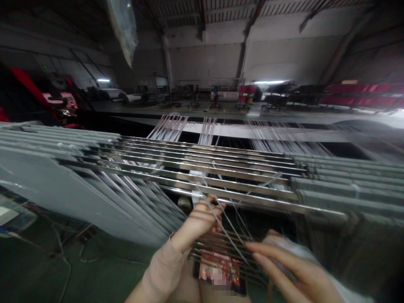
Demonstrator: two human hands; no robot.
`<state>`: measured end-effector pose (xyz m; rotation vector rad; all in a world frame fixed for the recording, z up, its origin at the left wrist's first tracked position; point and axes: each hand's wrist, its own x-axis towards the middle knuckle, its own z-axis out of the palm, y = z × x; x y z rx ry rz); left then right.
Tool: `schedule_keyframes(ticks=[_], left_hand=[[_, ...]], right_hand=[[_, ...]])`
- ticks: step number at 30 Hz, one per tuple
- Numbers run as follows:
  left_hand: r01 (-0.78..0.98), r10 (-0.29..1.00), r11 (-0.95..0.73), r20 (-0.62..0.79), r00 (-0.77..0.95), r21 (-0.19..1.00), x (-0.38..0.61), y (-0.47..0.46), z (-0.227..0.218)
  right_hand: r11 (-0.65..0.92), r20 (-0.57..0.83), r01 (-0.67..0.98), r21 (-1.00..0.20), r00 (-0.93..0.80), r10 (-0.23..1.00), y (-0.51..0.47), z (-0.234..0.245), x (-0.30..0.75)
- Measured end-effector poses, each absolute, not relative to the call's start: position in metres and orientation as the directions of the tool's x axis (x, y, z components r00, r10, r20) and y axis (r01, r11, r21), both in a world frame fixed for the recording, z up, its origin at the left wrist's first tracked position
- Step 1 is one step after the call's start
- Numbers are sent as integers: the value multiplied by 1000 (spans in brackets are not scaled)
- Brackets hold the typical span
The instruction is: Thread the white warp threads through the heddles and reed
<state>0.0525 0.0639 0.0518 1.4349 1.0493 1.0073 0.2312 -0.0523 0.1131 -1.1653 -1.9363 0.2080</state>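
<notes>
My left hand (205, 214) is at the front metal bars of a weaving machine, its fingers curled together. What they pinch, if anything, is hidden, and a small white piece (196, 196) shows beside the fingertips. My right hand (287, 265) is lower and to the right, with finger and thumb brought close together at the lower end of a thin pale strip (229, 206). That strip slants down from between the bars. A second thin strip (225, 231) passes in front of my left hand. Long parallel metal bars (227, 190) stretch across in front of me.
Dense rows of thin grey plates (41, 168) hang at left, with more plates (334, 195) at right. White yarns (168, 128) run behind the bars. A phone (221, 271) with a lit screen lies below my hands. Clear plastic (123, 29) hangs overhead. Cables (65, 256) trail over the floor.
</notes>
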Motion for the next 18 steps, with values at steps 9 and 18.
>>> schedule_keyframes(ticks=[9,18], left_hand=[[263,935,-352,325,140,898,44,-5,90],[186,975,-199,176,137,962,37,-7,79]], right_hand=[[450,322,620,-643,-314,893,-49,114,215],[373,241,607,-702,-290,926,-48,104,213]])
